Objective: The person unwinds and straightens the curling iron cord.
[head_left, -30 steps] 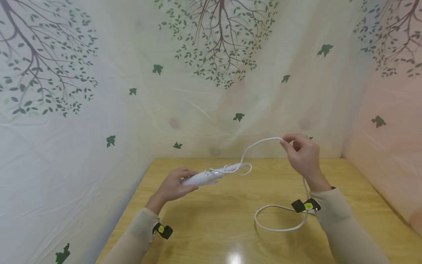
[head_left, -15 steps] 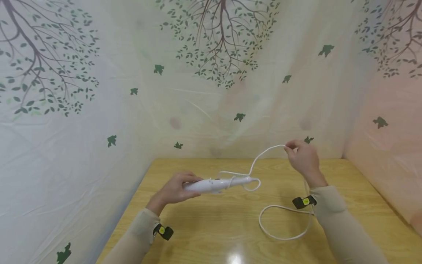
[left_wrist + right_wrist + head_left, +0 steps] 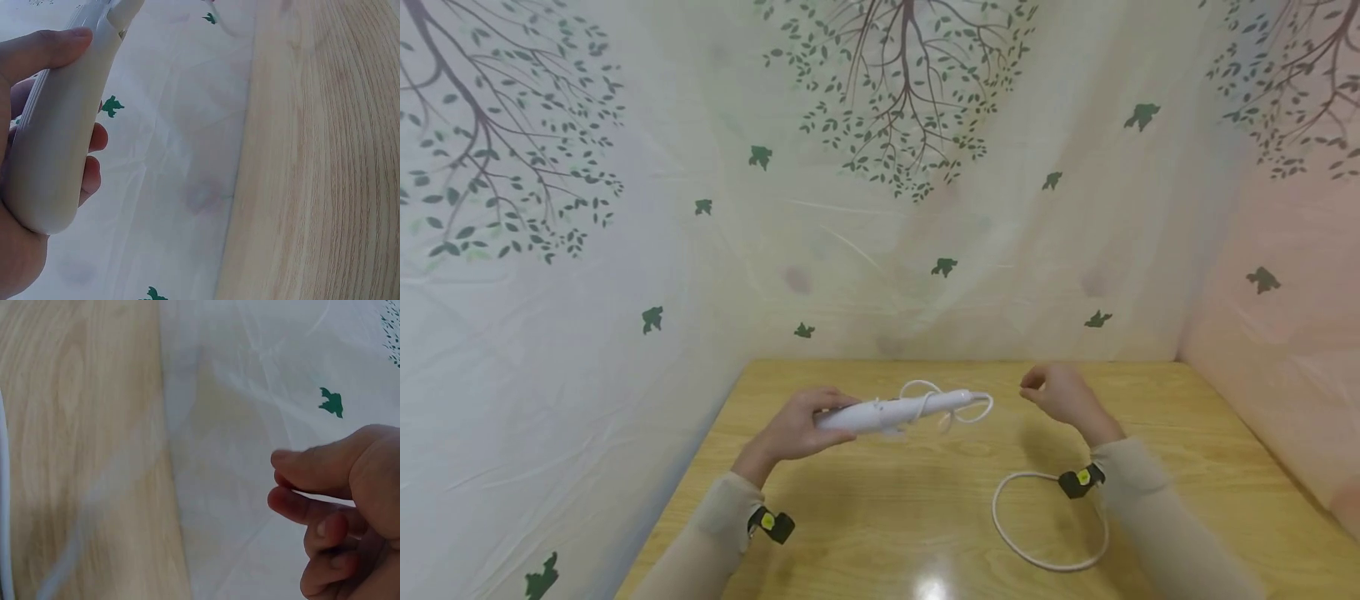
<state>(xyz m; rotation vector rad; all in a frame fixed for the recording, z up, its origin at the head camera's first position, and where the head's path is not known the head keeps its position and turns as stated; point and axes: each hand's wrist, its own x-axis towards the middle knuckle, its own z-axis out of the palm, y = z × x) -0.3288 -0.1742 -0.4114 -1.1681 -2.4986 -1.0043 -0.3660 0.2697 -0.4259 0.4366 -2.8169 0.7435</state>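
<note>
A long white hair iron lies sideways in my left hand, held above the table. The left wrist view shows my thumb on top of its thick rounded end and my fingers wrapped round behind. Its thin white cord leaves the narrow right end and loops round the body. My right hand hovers to the right of that end, fingers loosely curled. In the right wrist view, nothing shows between its thumb and fingertips. A blurred pale streak of cord crosses the lower left there.
A large cord loop extends over the right side of the wooden table, partly behind my right wrist. Pale sheeting printed with trees and leaves hangs behind the table and along both sides.
My right hand has come down and let go of the cord, whose raised stretch has dropped. The hair iron has levelled out and shifted slightly right in my left hand.
</note>
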